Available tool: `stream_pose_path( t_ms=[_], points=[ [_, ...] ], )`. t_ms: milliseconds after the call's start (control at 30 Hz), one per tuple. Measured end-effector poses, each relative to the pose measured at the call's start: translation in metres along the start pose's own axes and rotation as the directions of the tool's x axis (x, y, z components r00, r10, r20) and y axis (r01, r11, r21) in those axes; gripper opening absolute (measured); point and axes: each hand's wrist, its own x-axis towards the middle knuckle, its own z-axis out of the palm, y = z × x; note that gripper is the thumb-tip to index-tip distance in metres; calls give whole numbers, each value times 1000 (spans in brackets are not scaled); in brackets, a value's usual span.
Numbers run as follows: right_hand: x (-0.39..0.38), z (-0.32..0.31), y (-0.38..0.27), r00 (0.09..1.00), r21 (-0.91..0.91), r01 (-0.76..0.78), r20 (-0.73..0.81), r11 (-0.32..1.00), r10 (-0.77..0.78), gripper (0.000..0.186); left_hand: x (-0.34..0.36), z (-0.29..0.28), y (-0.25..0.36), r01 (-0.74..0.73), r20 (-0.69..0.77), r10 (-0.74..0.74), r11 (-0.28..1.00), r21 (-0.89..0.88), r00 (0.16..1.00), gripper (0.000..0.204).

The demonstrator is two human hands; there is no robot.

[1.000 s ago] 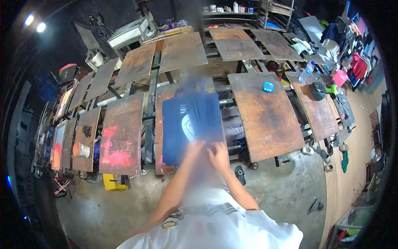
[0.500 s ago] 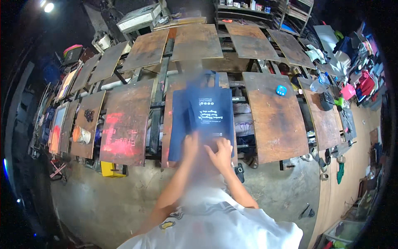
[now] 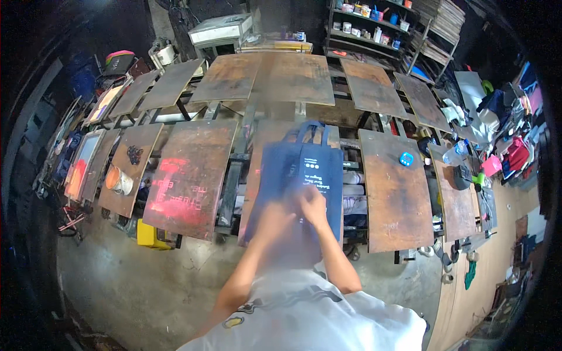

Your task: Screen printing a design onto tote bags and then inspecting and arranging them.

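Our bag (image 3: 332, 175) looks light, soft — best held by its handles (image 3: 325, 136); whether our left hand (image 3: 274, 221) or right hand (image 3: 313, 206) grips, we can't tell.

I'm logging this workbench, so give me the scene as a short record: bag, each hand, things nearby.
Bag: dark blue bag, lying on a board, its handles at the far end
Left hand: over the bag, blurred
Right hand: over the bag, fingers bent; grip unclear
Nearby right: small blue device on the next board
Nearby left: white-and-orange pail on another board
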Motion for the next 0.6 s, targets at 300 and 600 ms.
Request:
stream_pose_path(
  t_ms=[300,600],
  points=[
    [8,-8,12,998,-58,-46,34,997,48,23,17,-7,31,128,19,-128,960,-247,992,35],
    [1,-23,-11,998,-12,59,34,998,-58,16,39,-10,42,208,1,-209,970,-129,978,40]
  ],
)
